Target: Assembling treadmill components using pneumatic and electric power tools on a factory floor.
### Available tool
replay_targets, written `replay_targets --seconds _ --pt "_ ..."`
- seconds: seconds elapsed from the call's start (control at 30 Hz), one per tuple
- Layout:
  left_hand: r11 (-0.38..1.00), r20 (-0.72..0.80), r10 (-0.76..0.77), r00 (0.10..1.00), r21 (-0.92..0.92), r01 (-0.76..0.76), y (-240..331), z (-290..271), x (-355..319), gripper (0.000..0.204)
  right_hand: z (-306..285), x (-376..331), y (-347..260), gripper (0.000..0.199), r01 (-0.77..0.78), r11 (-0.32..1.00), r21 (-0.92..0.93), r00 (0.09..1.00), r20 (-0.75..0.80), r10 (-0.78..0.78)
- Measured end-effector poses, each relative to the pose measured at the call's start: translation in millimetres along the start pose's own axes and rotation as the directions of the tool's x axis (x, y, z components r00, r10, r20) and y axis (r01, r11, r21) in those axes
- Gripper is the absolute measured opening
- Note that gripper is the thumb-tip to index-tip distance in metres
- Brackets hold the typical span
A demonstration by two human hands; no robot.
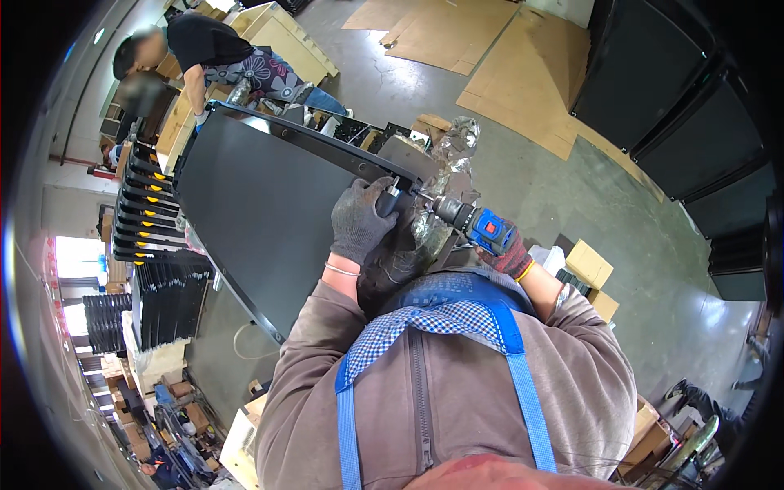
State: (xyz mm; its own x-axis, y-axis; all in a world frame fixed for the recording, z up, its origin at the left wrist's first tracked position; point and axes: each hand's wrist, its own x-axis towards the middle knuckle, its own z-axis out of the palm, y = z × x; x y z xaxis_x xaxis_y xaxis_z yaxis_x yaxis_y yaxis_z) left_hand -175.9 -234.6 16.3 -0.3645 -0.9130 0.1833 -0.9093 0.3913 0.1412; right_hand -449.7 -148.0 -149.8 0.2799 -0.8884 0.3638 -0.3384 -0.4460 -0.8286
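Black sheet metal fills the middle of the frame: a large flat panel (261,212) with a raised rim, its long axis running from the wearer's chest up and left toward a co-worker (220,57) bent over its far end. The left hand (359,220), in a grey knit glove, is closed over the panel's near right corner, pressing on a dark bracket (408,155) that sits at that edge. The right hand (508,255), in a red-and-grey glove, is wrapped tight around the grip of a blue cordless drill (469,220). The drill lies nearly level and points left, its bit (408,194) meeting the corner just beside the left hand's fingers, so tool and steadying hand stand almost touching. The panel lies ahead and to the left of both hands; the left hand is the nearer to it, resting directly on it. Crumpled clear plastic wrap (449,143) hangs about the corner. Flattened cardboard (523,73) lies on the concrete floor (621,237) beyond, and stacked black parts (143,208) stand at left.
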Motion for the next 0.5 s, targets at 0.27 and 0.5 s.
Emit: replay_targets --seconds 0.27,0.5 --pt "0.995 0.028 -0.049 0.998 -0.086 0.051 -2 -2 -1 0.059 -9 14 -19 0.058 -0.022 0.99 -0.138 0.998 0.058 0.03" --pt "0.996 -0.052 0.007 0.999 -0.09 -0.012 -1 -4 -6 0.057 -11 17 -34 0.055 -0.32 0.941 0.108 0.945 0.1 0.31"
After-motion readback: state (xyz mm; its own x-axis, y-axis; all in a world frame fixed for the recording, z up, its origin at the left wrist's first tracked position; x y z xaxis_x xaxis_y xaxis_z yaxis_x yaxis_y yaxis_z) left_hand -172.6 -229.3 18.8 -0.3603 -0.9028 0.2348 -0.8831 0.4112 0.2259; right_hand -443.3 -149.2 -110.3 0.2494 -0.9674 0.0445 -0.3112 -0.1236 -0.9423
